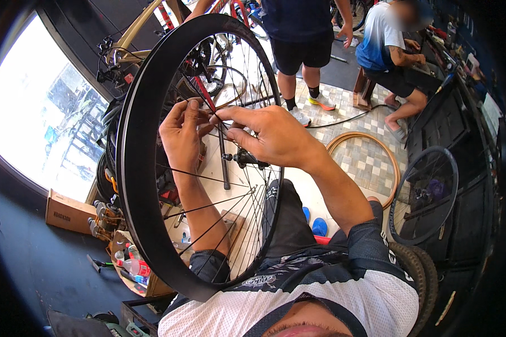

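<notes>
Since both hands work among the thin spokes (225, 181) and neither visibly grips the rim, the likeliest trouble is the wheel (142, 135) rolling or tipping left, toward the clear plastic bottle (134, 265) and its clutter, should the body's support shift. A spoke might also slip, bend or scrape skin if the fingertips pulled it sideways, and the left forearm (199, 208), lying behind several spokes, could be caught if the wheel turned. The left hand (184, 132) is curled, its thumb drawn in toward the fingers; the right hand (278, 133) reaches in from the right, forefinger stretched out and thumb just below it. The fingertips come close together at the spokes, yet I cannot tell whether either hand has closed on one. The wheel stands tilted in front of the person, left of the dark trousers (289, 216), its near edge overlapping the shirt (343, 292); whether it touches there is unclear. It looks deep-rimmed and mostly black, with a thin pale line along the left side, dark spokes and a black hub (246, 158).
</notes>
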### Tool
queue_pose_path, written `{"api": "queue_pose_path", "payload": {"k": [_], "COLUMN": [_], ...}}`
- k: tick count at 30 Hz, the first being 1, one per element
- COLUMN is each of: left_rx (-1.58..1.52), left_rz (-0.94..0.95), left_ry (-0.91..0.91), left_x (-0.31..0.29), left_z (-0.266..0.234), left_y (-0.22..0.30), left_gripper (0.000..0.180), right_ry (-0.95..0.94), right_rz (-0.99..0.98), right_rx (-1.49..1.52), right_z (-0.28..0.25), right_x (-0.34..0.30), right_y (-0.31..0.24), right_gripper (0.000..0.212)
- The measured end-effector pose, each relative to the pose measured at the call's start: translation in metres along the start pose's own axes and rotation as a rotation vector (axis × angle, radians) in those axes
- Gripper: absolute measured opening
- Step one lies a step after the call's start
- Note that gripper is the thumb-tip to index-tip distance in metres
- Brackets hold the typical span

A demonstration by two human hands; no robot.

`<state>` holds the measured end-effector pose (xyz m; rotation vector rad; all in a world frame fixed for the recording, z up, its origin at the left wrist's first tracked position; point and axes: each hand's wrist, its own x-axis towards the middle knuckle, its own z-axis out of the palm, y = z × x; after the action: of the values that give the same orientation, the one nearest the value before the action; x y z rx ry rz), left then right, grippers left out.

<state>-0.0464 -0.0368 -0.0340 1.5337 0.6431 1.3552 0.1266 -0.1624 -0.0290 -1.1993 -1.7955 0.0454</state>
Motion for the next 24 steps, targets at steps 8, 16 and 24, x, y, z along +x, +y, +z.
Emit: {"api": "queue_pose_path", "payload": {"k": [8,16,24], "left_rx": [-0.025,0.018,0.01], "left_rz": [-0.041,0.022,0.034], "left_ry": [0.001,-0.038,-0.158], "left_x": [0.004,0.035,0.025], "left_z": [-0.006,0.009,0.038], "left_y": [-0.018,-0.045,-0.057], "left_gripper": [0.019,0.019,0.022], "right_ry": [0.028,0.016,-0.006], "right_rz": [-0.012,-0.028,-0.004], "right_rx": [-0.01,-0.005,0.047], "right_z": [-0.001,0.005,0.003], "right_x": [-0.003,-0.001,-0.002], "right_y": [0.002,-0.001,0.005], "right_gripper": [0.038,0.035,0.04]}}
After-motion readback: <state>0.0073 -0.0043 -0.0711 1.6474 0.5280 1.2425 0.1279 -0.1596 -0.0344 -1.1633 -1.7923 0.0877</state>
